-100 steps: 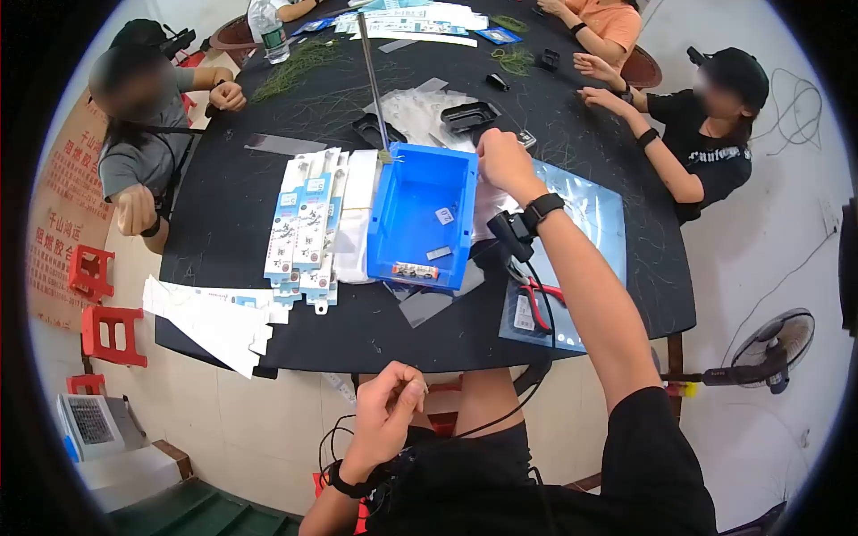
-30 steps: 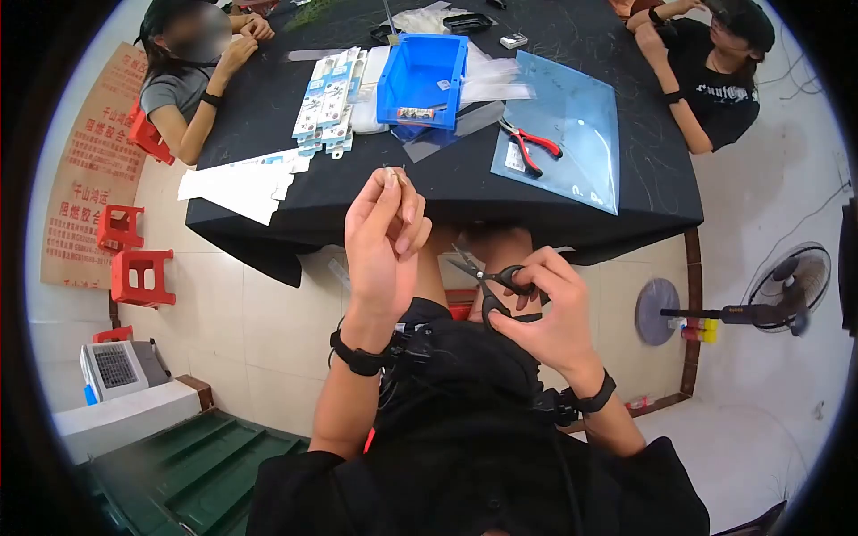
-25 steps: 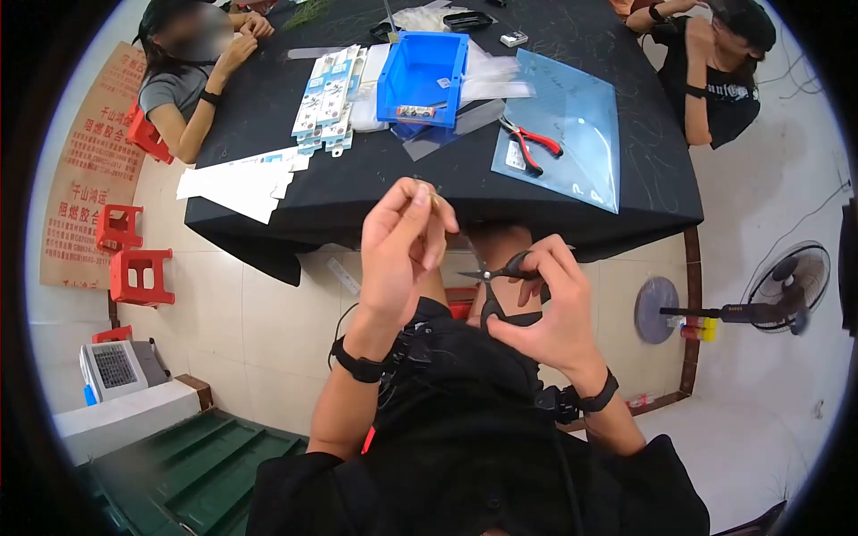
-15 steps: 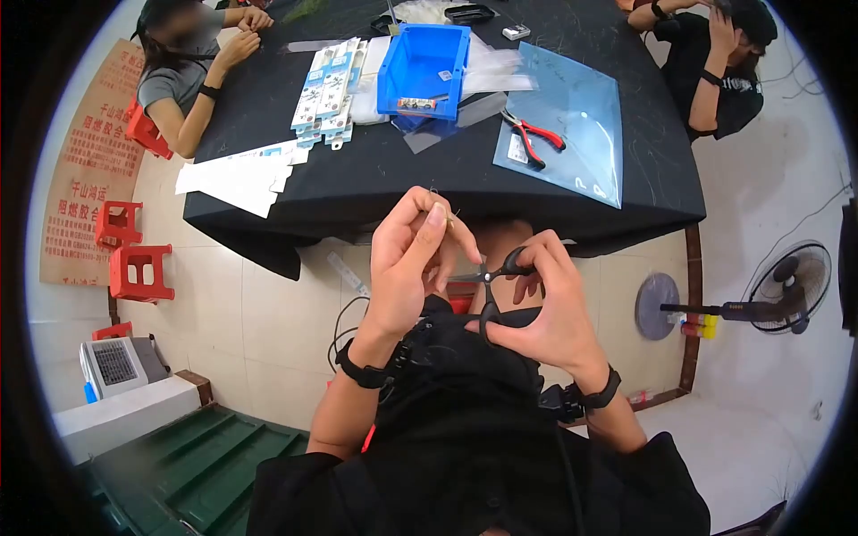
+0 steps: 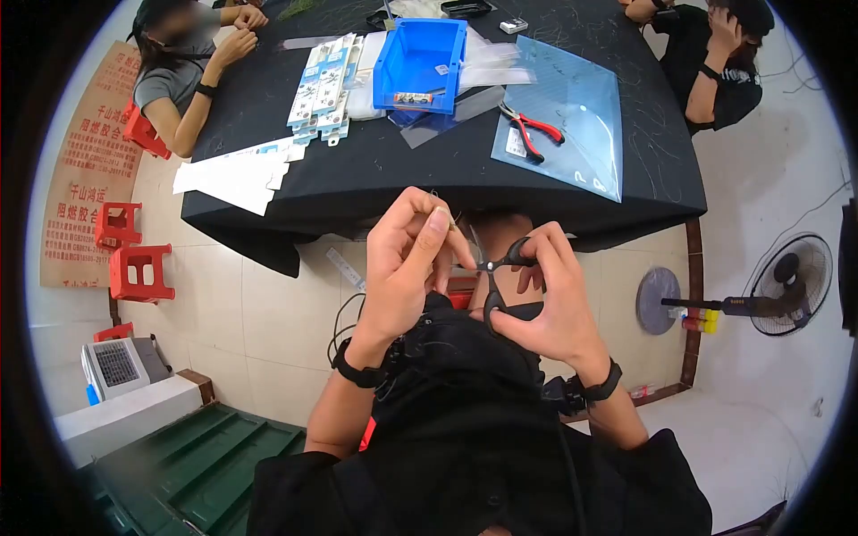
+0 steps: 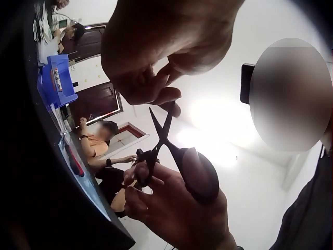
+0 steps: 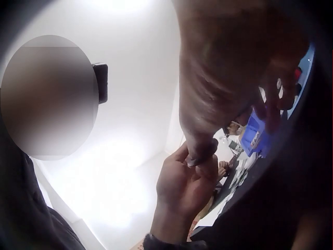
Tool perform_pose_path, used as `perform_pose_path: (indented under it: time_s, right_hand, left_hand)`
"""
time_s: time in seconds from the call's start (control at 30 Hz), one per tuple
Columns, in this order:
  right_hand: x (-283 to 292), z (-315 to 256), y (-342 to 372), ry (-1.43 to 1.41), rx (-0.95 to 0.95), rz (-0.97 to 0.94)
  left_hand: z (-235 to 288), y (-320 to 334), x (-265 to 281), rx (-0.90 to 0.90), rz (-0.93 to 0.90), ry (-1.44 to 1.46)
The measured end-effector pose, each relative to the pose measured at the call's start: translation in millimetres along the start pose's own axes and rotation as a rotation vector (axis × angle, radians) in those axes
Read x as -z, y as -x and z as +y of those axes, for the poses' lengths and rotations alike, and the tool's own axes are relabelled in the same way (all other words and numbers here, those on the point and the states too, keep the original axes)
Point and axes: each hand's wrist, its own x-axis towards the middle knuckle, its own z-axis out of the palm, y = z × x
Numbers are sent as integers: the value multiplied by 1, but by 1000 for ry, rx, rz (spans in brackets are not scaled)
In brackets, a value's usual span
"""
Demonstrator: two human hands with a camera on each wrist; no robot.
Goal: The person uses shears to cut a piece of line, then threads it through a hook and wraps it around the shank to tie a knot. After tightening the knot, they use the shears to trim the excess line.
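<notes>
In front of the lap, my right hand [image 5: 561, 304] grips black-handled scissors [image 5: 495, 301], thumb in one loop and fingers at the other. Their blades stand apart and point toward my left hand [image 5: 404, 263]. Between thumb and index finger, that hand pinches a small thin strand [image 5: 454, 220], mostly hidden by the fingers; I cannot tell its kind. In the left wrist view, the scissors [image 6: 164, 140] reach up to the left hand's fingertips, one blade tip overlapping them. The right wrist view has the left hand [image 7: 182, 185] behind the right, with the blades hidden.
A blue bin [image 5: 390, 85] stands on the black-covered table [image 5: 375, 170], beside printed cards [image 5: 319, 85] and clear bags [image 5: 492, 67]. Red-handled pliers [image 5: 536, 130] lie on a blue sheet [image 5: 581, 116]. White paper strips [image 5: 237, 179] lie near the left edge. People sit at both sides.
Earlier my right hand was at the bin; it now holds scissors over the lap. My left hand has come up from the lap, then lately right and down toward the blades. The head view tilted down.
</notes>
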Motion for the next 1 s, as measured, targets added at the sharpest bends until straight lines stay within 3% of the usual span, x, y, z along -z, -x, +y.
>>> perform_pose_path:
  time_s: [0.13, 0.23, 0.3, 0.37, 0.47, 0.53, 0.57, 0.67, 0.77, 1.0]
  right_hand:
    - [1, 10, -1, -37, 80, 0]
    - [-2, 17, 0, -271, 50, -66]
    - [-8, 22, 2, -793, -95, -251]
    - [-9, 22, 2, -784, -61, -319]
    - [-21, 11, 5, -819, -6, -198]
    - [-24, -2, 4, -968, -47, 91]
    - [-23, -2, 3, -969, -49, 92]
    - [-17, -5, -5, -879, 181, 236]
    - [-16, -7, -9, -707, 272, 228]
    - [-20, -7, -8, -635, 238, 256]
  left_hand:
    - [1, 1, -7, -82, 89, -28]
    - [1, 4, -5, -73, 23, -14]
    - [1, 8, -4, -58, -36, -9]
    - [2, 9, -3, -87, -137, 55]
    - [8, 12, -6, -77, -152, 26]
    - [10, 14, -8, -68, -158, 17]
    - [10, 15, -10, -49, -154, -4]
    - [9, 15, -8, -13, -179, -50]
    - [4, 17, -6, 1, -216, -81]
    - [4, 19, -10, 17, -179, -106]
